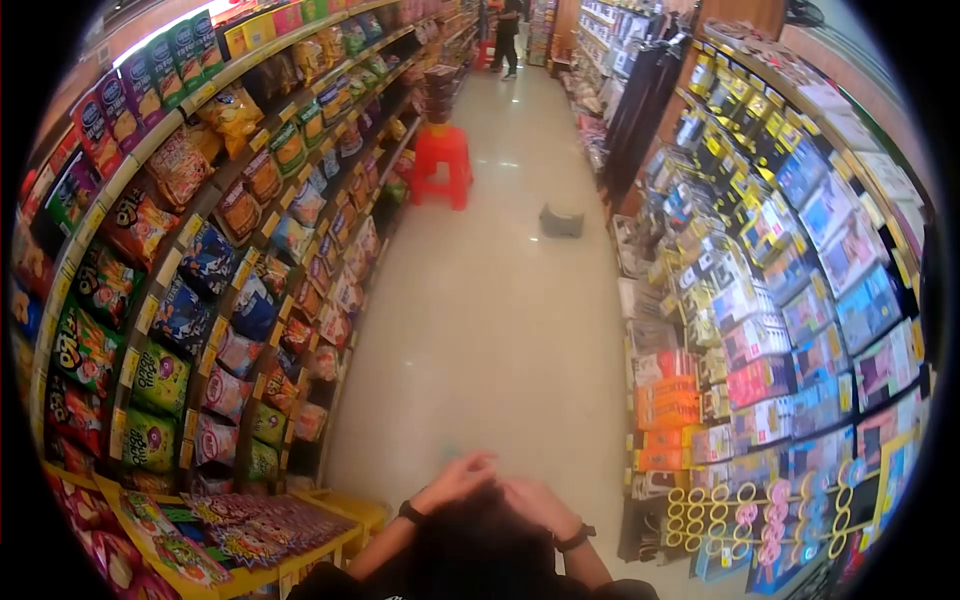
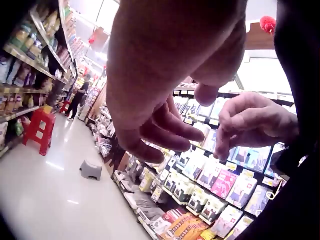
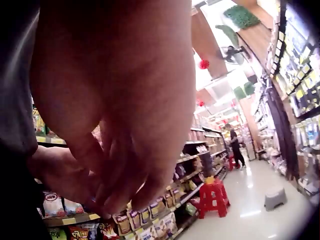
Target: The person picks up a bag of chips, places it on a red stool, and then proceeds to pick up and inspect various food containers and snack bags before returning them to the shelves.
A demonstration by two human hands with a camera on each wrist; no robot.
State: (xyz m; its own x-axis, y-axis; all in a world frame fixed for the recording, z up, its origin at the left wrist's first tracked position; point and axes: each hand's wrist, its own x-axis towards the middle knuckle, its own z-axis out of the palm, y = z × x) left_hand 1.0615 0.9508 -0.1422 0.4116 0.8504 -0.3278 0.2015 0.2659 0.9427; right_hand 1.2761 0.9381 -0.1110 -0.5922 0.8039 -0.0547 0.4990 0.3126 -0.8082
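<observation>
In the head view, my left hand [image 1: 462, 482] and right hand [image 1: 535, 505] are raised close together in front of my body, at the bottom of the view. The left wrist view shows the left hand [image 2: 165, 95] large in front, its fingers loosely bent downward with nothing in them. Facing it there is the right hand [image 2: 257, 120], its fingers softly bent and also holding nothing. The right hand [image 3: 125, 125] fills much of the right wrist view and overlaps part of the left hand [image 3: 65, 172]. Each wrist wears a dark band [image 1: 575, 538].
Snack shelves [image 1: 215, 300] line the left of a shop aisle, packaged-goods racks [image 1: 760, 300] the right. A red stool [image 1: 440, 165] and a small grey step stool [image 1: 562, 220] stand on the floor [image 1: 470, 330]. Another person [image 1: 507, 38] stands far down the aisle. A yellow-edged display [image 1: 270, 535] juts out lower left.
</observation>
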